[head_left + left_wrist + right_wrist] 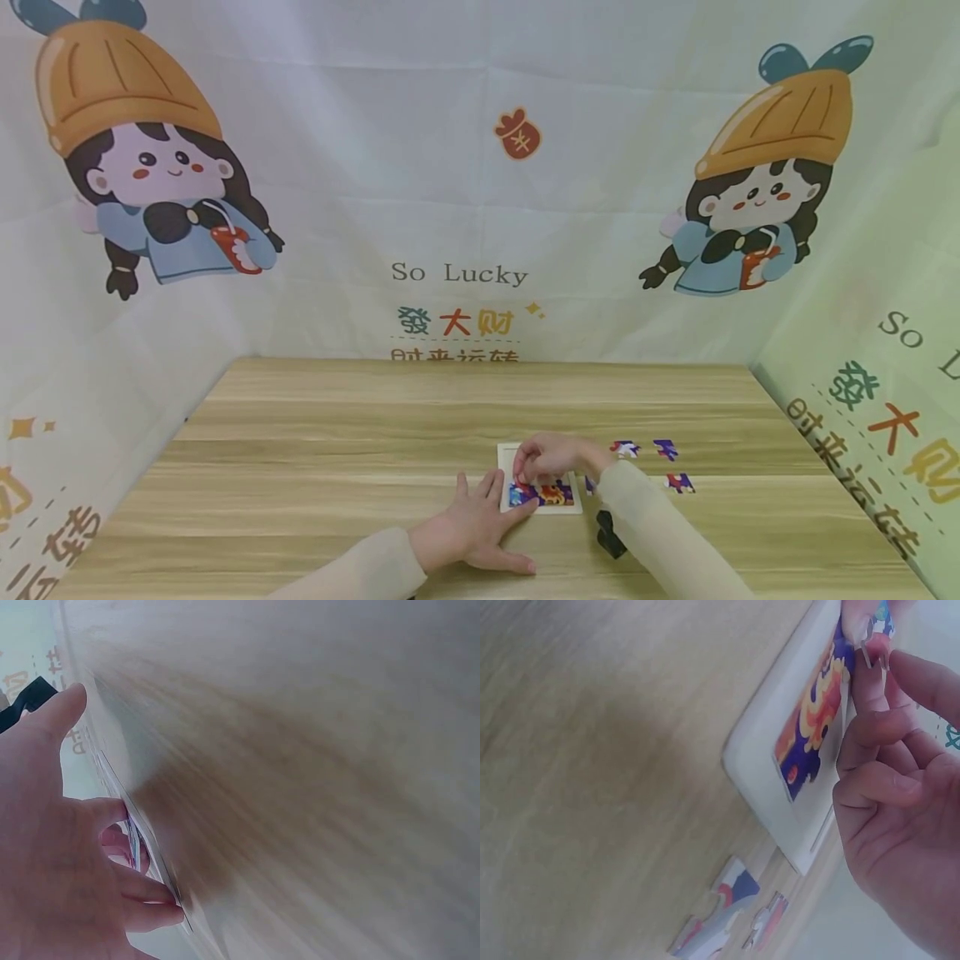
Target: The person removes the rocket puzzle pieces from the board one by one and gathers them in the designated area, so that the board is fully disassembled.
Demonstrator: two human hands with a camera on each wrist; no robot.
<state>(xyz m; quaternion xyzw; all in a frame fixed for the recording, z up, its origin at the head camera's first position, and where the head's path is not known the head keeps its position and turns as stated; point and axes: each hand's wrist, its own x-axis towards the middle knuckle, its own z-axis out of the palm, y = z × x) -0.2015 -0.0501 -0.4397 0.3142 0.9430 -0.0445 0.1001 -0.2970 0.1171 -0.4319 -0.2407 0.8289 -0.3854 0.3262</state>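
A white puzzle frame (577,503) lies on the table, its lower part filled with joined purple, orange and blue jigsaw pieces (555,494). My left hand (474,525) rests spread at the frame's left side, with fingertips on its edge and over the lower rim. In the left wrist view, the fingers (154,915) reach straight along the frame. Over the frame's upper left, my right hand (553,456) pinches a jigsaw piece (877,646) between thumb and finger. That piece has red on it and sits close to the joined ones.
Several loose jigsaw pieces (665,450) lie on the wooden table (337,433) to the right of the frame, one partly hidden by the right sleeve (660,525). A black device (609,536) sits at the right wrist. Printed cloth (480,167) hangs behind and at both sides.
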